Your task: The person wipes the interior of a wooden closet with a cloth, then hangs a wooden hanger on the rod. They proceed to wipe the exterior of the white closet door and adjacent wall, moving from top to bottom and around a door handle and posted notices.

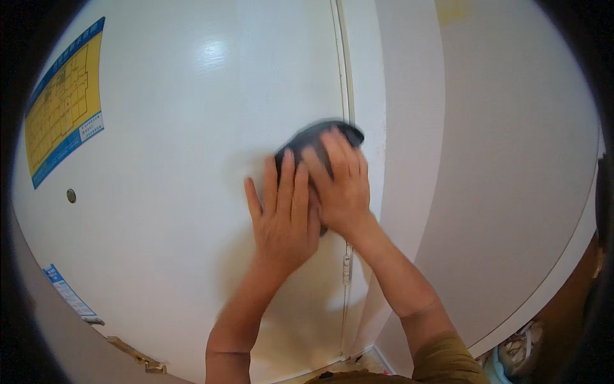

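A black cloth-like item, blurred and mostly hidden by the hands, lies against a white door by its hinged edge. My left hand presses over its lower left part, fingers straight and apart, the outermost finger beyond the cloth. Higher up and to the right, my right hand holds it from above with spread, motion-blurred fingers. The hands meet near the thumbs. A dark tip of the item reaches the door's edge beside the frame, and another bit shows below my right palm.
A yellow and blue floor-plan sheet and a peephole are on the door's left. Brass hardware sits at its lower left edge. A hinge is below the hands. Right stands a pale wall; shoes lie bottom right.
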Tool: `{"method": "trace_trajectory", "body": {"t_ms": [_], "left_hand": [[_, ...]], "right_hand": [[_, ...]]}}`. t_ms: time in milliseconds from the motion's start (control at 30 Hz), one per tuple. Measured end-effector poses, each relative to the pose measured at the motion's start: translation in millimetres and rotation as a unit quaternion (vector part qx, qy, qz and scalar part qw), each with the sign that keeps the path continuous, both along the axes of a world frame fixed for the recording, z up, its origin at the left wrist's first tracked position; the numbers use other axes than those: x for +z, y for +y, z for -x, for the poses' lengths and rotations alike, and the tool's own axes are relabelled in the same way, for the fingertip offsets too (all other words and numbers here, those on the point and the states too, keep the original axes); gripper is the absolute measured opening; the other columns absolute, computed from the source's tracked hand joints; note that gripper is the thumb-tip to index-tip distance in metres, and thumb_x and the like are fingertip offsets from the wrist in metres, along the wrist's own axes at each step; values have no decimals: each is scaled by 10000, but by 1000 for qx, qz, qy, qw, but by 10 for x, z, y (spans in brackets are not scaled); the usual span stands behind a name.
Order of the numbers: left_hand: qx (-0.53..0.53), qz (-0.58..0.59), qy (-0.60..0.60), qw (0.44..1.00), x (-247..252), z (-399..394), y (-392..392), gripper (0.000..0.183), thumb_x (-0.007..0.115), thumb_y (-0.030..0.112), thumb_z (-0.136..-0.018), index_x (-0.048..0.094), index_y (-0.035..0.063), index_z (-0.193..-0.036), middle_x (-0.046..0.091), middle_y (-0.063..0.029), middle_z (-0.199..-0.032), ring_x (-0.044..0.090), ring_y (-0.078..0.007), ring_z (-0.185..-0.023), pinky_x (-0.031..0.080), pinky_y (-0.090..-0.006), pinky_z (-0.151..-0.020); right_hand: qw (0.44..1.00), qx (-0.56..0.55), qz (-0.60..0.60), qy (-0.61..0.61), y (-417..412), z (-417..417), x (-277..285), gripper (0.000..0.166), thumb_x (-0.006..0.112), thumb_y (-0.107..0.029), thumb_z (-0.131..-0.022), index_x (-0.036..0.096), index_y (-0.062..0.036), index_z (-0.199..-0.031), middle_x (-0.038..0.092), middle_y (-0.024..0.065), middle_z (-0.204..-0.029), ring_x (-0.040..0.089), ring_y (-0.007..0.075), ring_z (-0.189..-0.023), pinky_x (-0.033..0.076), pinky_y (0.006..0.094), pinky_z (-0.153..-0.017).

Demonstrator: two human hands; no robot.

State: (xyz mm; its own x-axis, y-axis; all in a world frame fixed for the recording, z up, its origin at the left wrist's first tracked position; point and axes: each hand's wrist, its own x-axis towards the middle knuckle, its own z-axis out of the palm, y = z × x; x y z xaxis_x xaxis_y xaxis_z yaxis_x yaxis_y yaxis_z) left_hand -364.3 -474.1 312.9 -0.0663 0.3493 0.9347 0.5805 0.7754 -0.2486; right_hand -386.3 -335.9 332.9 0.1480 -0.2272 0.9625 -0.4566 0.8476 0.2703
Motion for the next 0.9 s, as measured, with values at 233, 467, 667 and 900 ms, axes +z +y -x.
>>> {"method": "trace_trajectory", "body": {"t_ms": [233, 467, 667, 900], "left_hand": [[0, 27, -43, 999, -286, -11, -58, 589, 503, 145, -847, 353, -45, -1384, 307, -259, -1462, 235, -453, -1374, 15, -630, -1085], [-1, 59, -60, 996, -476, -20, -160, 689, 624, 211, -786, 369, -12, -1385, 331, -239, -1457, 271, -421, -1370, 68, -652, -1072], [24, 21, 4, 999, 42, -29, -256, 614, 588, 178, -839, 373, -15, -1381, 345, -193, -1466, 256, -428, -1373, 72, -637, -1081], [74, 67, -70, 993, -1297, -58, -418, 568, 533, 246, -844, 442, -26, -1334, 356, -216, -1454, 227, -469, -1369, -67, -647, -1065]], "right_hand": [[996, -72, 6, -55, -50, 46, -445, 389, 607, -168, -810, 571, -67, -1184, 477, 170, -1290, 418, 344, -1256, 324, 509, -986], [997, -30, -34, -56, 49, -4, -633, 469, 662, -147, -745, 562, -70, -1197, 483, 146, -1274, 450, 326, -1203, 344, 491, -974], [999, 6, -10, 34, -142, 88, -2, 433, 640, -137, -763, 564, -60, -1182, 453, 151, -1306, 409, 351, -1235, 361, 522, -953], [992, -17, 44, -118, -387, -84, -1555, 368, 562, -158, -809, 575, -58, -1164, 513, 166, -1198, 474, 355, -1144, 369, 528, -919]]}}
